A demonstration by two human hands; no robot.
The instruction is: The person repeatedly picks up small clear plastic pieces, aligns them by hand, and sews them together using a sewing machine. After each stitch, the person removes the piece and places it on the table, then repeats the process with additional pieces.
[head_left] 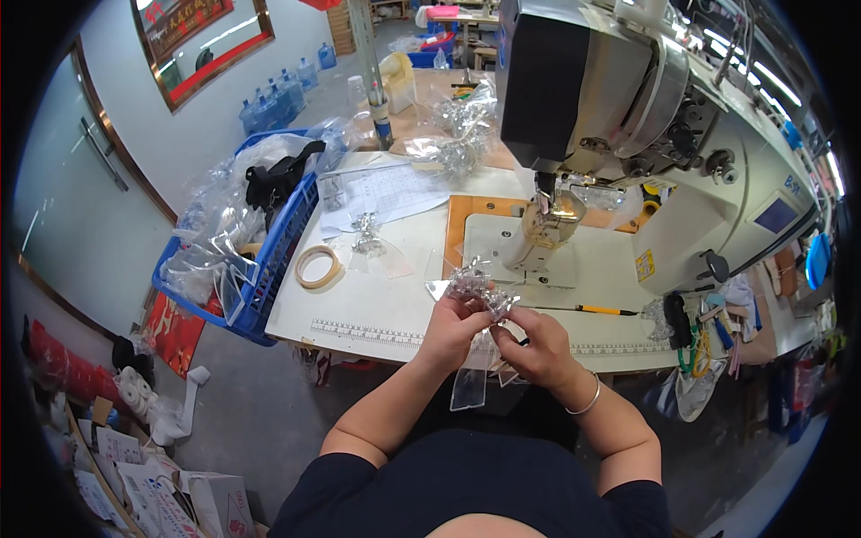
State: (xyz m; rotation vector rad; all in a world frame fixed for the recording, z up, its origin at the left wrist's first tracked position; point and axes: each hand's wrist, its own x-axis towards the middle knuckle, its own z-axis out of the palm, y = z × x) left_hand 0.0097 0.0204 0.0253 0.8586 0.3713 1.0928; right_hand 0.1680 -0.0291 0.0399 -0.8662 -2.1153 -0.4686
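Note:
Both of my hands are closed on a crumpled bunch of clear, silvery plastic pieces (480, 285) at the front edge of the sewing table. My left hand (444, 334) grips it from the left with thumb and fingers. From the right, my right hand (540, 348) pinches it, its fingertips partly hidden. A clear flat plastic strip (469, 387) hangs below the hands, past the table edge. Just beyond stands the sewing machine's post (538, 235) under the needle area. A smaller silvery bunch (366, 235) lies to the left on the white tabletop.
A tape roll (317, 267) and a paper sheet (386, 199) lie on the left. A blue basket (291, 242) of plastic stands beside the table. The machine's head (574, 81) overhangs the right. An orange pencil-like tool (606, 310) and scissors (695, 345) lie near the right edge.

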